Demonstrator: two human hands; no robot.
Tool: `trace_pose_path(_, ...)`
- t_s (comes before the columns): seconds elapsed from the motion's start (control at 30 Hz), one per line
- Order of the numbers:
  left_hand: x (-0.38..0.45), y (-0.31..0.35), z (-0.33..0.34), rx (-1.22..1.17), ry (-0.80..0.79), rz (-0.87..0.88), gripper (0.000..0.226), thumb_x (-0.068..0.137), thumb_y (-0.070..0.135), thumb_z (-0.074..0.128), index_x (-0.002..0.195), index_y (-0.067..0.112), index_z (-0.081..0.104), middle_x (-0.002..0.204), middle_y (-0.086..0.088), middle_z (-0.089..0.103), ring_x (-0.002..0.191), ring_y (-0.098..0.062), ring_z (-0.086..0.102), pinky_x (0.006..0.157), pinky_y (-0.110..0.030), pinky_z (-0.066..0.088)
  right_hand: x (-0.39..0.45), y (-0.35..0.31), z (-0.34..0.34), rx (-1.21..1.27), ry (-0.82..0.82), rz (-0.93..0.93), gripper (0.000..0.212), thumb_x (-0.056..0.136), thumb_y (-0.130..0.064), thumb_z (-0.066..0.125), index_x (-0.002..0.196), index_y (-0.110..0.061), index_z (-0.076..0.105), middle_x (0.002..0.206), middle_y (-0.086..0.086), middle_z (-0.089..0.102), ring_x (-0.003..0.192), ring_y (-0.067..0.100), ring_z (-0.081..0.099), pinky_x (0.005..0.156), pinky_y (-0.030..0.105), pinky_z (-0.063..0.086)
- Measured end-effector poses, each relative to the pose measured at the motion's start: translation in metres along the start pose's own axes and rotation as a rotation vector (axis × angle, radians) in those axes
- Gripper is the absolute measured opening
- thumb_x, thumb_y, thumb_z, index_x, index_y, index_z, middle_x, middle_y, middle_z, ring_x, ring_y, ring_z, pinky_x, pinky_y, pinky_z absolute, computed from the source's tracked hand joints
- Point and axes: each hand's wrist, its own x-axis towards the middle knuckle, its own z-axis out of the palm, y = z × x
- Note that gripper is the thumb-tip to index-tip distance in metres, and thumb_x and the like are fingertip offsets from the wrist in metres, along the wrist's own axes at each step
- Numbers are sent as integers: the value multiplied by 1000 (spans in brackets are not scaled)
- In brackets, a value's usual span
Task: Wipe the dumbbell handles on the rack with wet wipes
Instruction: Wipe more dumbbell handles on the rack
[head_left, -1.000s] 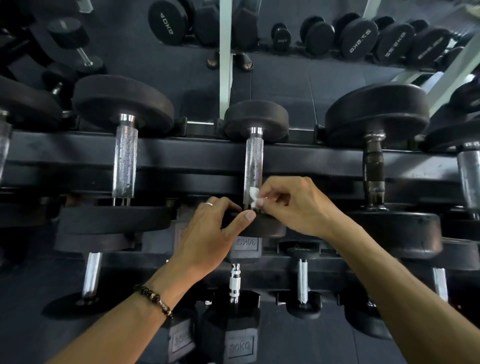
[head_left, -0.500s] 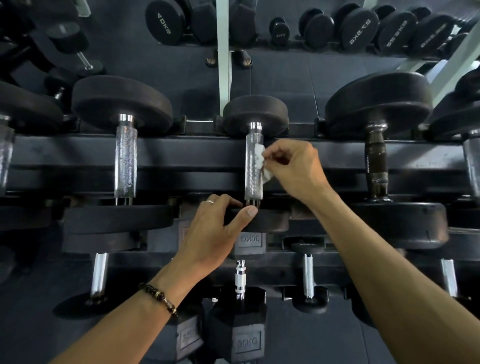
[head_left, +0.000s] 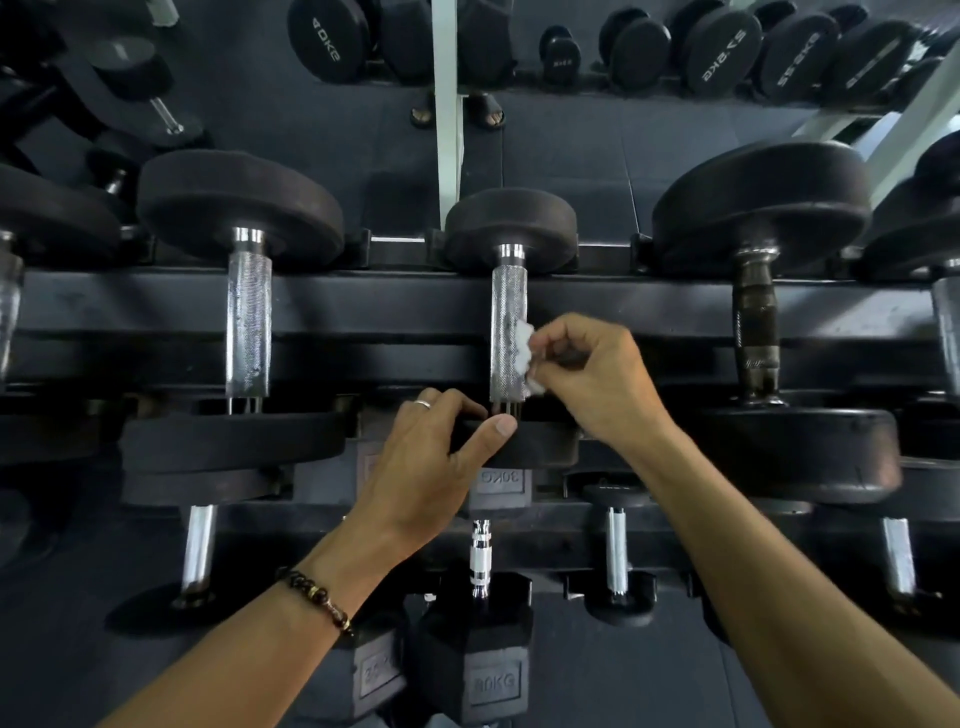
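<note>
A dumbbell with a knurled silver handle (head_left: 508, 322) lies across the top rails of the black rack (head_left: 363, 306), at the centre. My right hand (head_left: 597, 379) pinches a small white wet wipe (head_left: 523, 349) against the right side of that handle, at its lower half. My left hand (head_left: 431, 457) grips the dumbbell's near black head (head_left: 540, 441), thumb on its top edge. The dumbbell's far head (head_left: 511, 223) sits beyond the rail.
Other dumbbells lie on the same rail: a silver-handled one (head_left: 249, 332) to the left, a dark-handled one (head_left: 756, 332) to the right. Lower tiers hold hex dumbbells (head_left: 483, 670) and small ones (head_left: 618, 556). A mirror behind shows another rack (head_left: 727, 52).
My right hand with the wipe went up the handle from its near end, then slid back down to the lower half. My left hand stayed on the near head.
</note>
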Motion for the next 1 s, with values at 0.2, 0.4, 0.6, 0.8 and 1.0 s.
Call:
trace_pose_path(0.2,0,2,-2,9,-23,-8,54,76,77,36,95,32,60,97,16,53,99,-5,52,80,-22,41,31,-11,8,68,188,-9,28,81,4,69,87,-23,74,84,-7,75,82,5,70,85,28,57)
trace_pose_path(0.4,1,0,-4,18,-51,-4,58,75,79,34,97,32,60,97,16,52,99,-4,51,81,-22,42,35,-12,12,258,156,233,20,86,3,66,91,-14,75,88,6,75,81,15,69,81,37,61)
trace_pose_path(0.6,2,2,-4,27,-60,4,57,76,78,32,96,32,58,97,16,50,99,-1,47,77,-17,36,52,-22,9,303,105,270,35,76,18,58,76,-13,74,72,7,70,58,12,64,62,28,58)
trace_pose_path(0.8,2,0,-4,32,-59,14,55,77,77,33,94,32,58,96,16,50,99,-1,47,76,-16,35,15,-16,-1,94,-99,253,28,78,11,63,79,-12,78,80,7,76,82,23,74,81,36,61)
trace_pose_path(1.0,2,1,-4,37,-60,18,52,78,77,34,93,33,57,95,16,49,96,-4,49,77,-19,36,48,-14,8,173,193,152,22,81,-3,71,81,-24,73,82,-1,76,83,17,73,83,47,60)
